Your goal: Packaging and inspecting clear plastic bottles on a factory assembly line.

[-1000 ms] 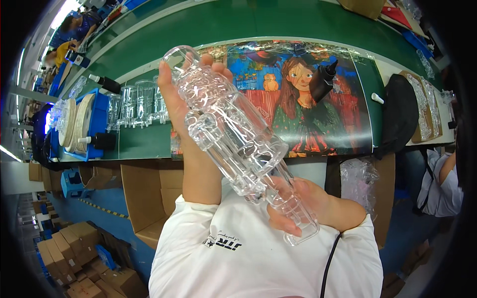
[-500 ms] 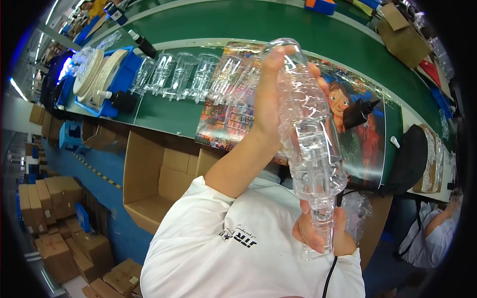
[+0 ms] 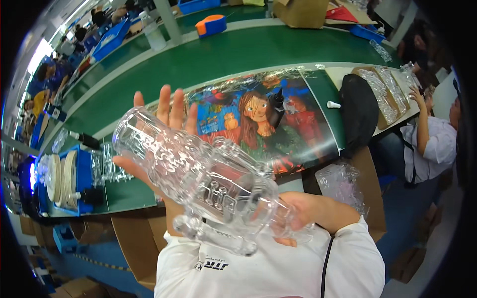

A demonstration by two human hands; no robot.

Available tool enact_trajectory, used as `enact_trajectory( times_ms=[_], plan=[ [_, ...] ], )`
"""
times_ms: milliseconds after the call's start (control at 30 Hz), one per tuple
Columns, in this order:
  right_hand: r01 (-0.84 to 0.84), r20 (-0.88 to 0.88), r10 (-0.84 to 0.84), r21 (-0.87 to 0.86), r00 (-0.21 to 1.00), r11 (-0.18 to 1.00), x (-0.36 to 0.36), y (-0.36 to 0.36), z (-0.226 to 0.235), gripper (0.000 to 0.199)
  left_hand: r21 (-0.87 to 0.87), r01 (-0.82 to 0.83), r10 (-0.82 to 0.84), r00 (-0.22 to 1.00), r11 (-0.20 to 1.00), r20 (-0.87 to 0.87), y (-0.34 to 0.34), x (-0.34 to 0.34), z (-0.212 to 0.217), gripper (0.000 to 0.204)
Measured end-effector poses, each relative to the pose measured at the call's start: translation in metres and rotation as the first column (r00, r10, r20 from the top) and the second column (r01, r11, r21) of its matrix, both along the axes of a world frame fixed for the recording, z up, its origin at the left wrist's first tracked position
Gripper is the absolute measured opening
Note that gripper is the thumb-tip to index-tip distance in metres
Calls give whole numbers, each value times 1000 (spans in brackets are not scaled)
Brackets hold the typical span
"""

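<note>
Clear glass bottle is held up in the air in front of the chest, above the near edge of the green table. Its long axis runs from ten o'clock, where the wide mouth points, down to four o'clock. Left hand lies flat behind the mouth end, fingers spread and straight. Right hand is wrapped closed around the narrow lower end, nearer the body.
</note>
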State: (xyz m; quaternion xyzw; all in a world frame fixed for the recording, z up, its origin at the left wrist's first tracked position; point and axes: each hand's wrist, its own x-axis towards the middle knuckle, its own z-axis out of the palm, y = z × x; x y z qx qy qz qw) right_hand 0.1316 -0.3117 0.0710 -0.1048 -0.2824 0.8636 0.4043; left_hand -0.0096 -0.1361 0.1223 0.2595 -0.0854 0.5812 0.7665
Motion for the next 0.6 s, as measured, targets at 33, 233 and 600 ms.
enact_trajectory(
  times_ms=[33,233,600],
  plan=[
    [19,9,-19,13,1000,1000,7,-3,8,68,13,19,-19,1000,1000,9,1,-4,-2,68],
    [348,474,-533,425,701,836,72,-23,59,75,-111,-45,24,984,993,-178,26,-27,-39,67],
    [-382,10,-650,802,-760,459,239,143,63,48,-61,-70,52,964,996,-261,45,-15,-72,55]
  ],
)
